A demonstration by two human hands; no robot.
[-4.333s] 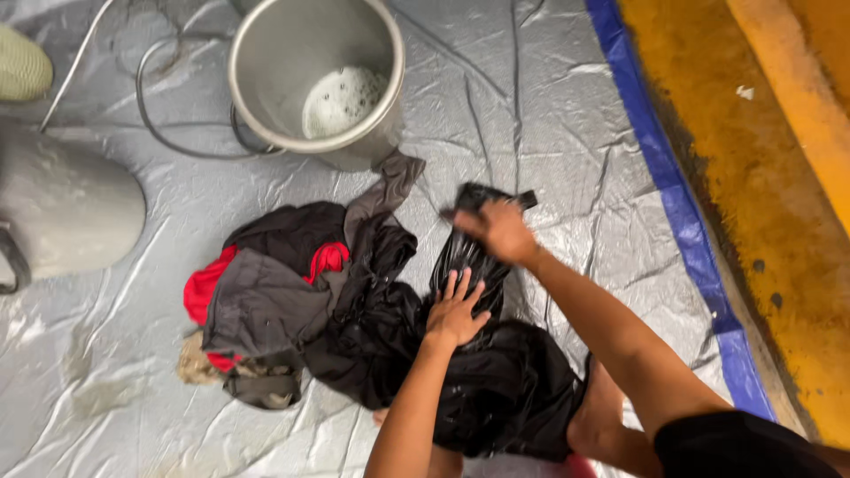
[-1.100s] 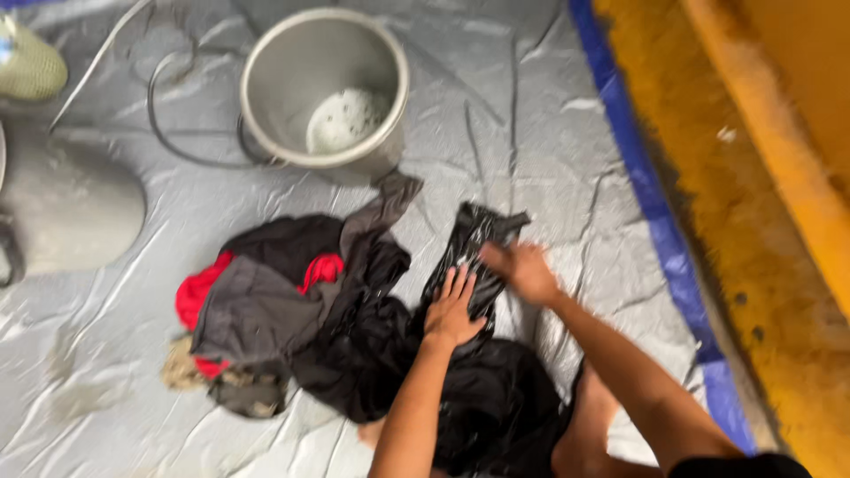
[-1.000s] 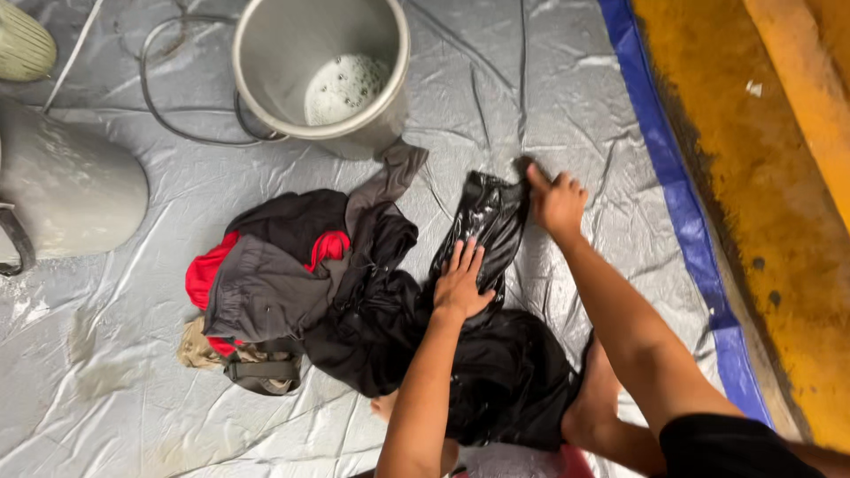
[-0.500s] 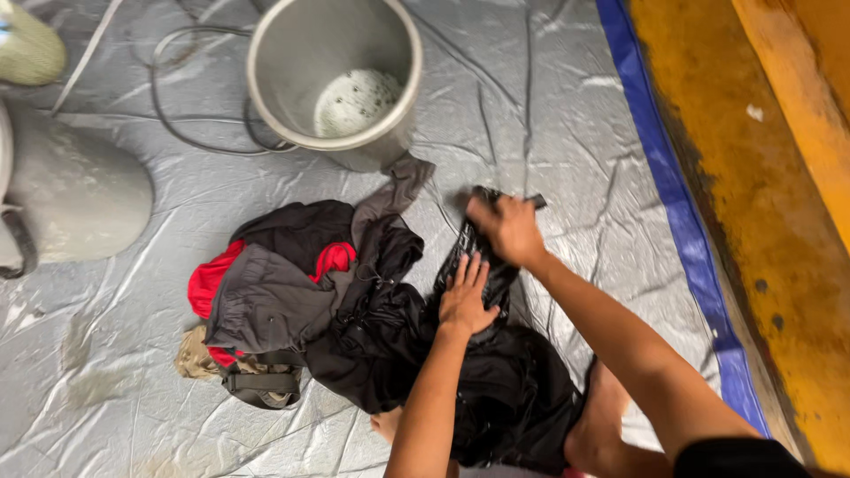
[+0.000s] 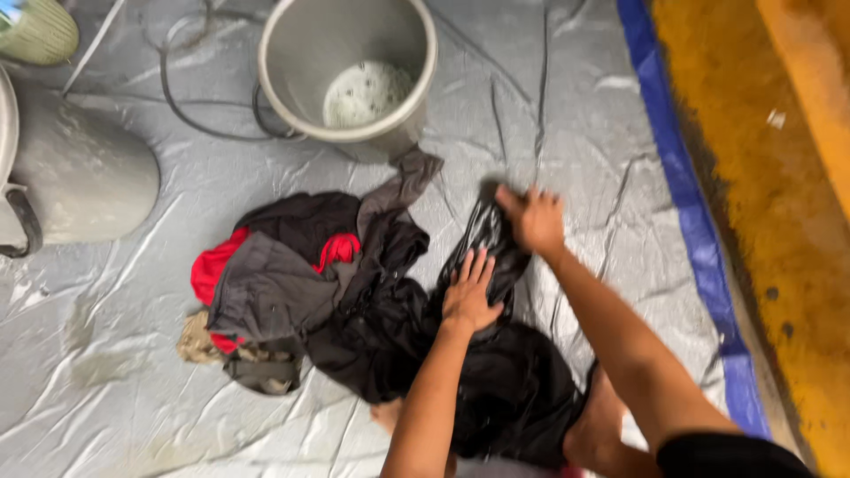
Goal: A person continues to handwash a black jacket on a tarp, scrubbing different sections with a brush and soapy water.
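While the left hand (image 5: 467,296) lies flat with fingers spread on a glossy black wet garment (image 5: 485,257), the right hand (image 5: 534,217) presses on that garment's far end, fingers bent over the cloth; motion blur makes it hard to tell whether it pinches the fabric or only pushes on it. The black garment is stretched out on the wrinkled silver plastic sheet (image 5: 177,425) that covers the floor, just right of a heap of clothes (image 5: 310,292) and below the grey plastic bucket (image 5: 350,66).

Judging by its shine and the way it clings to the sheet, the garment looks soaked: limp, heavier than dry cloth, slippery on the plastic, and not fragile. It would probably handle best when gathered in a bunch at one end, or held down with one palm while the other takes a fold.

By count: one grey bucket holding a little foamy water, one pale grey tub (image 5: 80,177) on its side at left, one green ribbed object (image 5: 35,31) in the corner, one dark hose or cable (image 5: 204,115) looping behind the bucket. The heap holds perhaps five pieces: black, grey, red and tan. A blue strip (image 5: 682,204) borders the sheet beside yellow ground (image 5: 770,177).
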